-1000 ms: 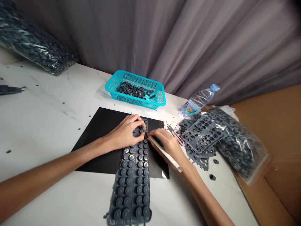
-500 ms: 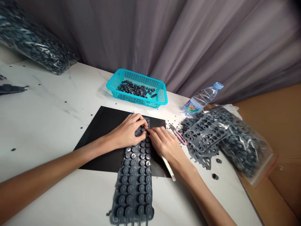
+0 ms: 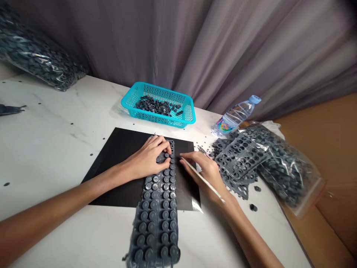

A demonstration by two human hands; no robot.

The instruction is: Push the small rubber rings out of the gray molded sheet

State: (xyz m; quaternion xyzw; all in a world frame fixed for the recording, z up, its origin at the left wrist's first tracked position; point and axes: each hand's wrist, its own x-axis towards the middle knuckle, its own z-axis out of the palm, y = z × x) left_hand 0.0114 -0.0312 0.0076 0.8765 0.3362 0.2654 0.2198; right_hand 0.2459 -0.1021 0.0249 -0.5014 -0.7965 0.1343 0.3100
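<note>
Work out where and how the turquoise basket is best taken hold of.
Probably by the rim at both short ends, coming from the front with a two-handed hold, as the curtain hangs behind the turquoise basket. Its long shape suits lifting from both ends, and keeping it level should stop the loose dark pieces inside spilling from the open top.

A narrow gap of bare mat [image 3: 184, 193] lies between the strip [image 3: 158, 216] and the right grip [image 3: 205, 169]. The left grip [image 3: 156, 154] blocks the strip's far part; its near part is open from above. Leftward, the tabletop [image 3: 52, 149] gives wide room up to the bag [image 3: 47, 59]. Behind the mat, a passage runs between basket [image 3: 190, 121] and bottle [image 3: 235, 115] until the curtain [image 3: 178, 44]. Scraps [image 3: 241, 154] crowd the right.
</note>
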